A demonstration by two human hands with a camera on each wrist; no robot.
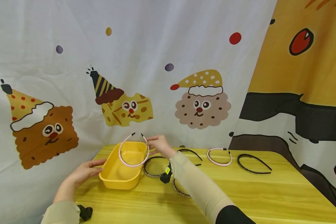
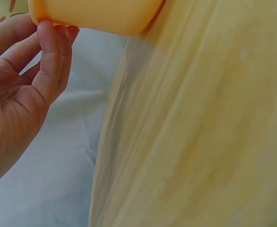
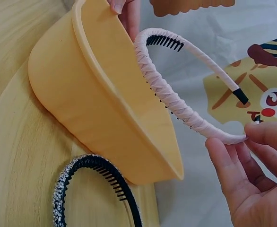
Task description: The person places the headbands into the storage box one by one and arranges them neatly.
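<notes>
My right hand [image 1: 160, 144] pinches one end of a pink wrapped headband [image 3: 170, 97] between thumb and fingers. The headband hangs tilted above the yellow plastic basin [image 1: 119, 184], its inner comb teeth black and its tips dark. On the basin's left side, my left hand [image 1: 85, 172] grips the rim; the right wrist view shows a thumb over the edge and fingers outside. A black headband with a glittery silver outside [image 3: 59, 201] lies on the table next to the basin, under my right hand. The part of the basin's inside that shows holds nothing.
On the wooden table [image 1: 257, 196], a second pink headband [image 1: 217, 163] and a plain dark headband [image 1: 249, 170] lie to the right. Two more headbands are partly hidden by my right arm. A printed cloth [image 1: 156, 37] hangs behind the table.
</notes>
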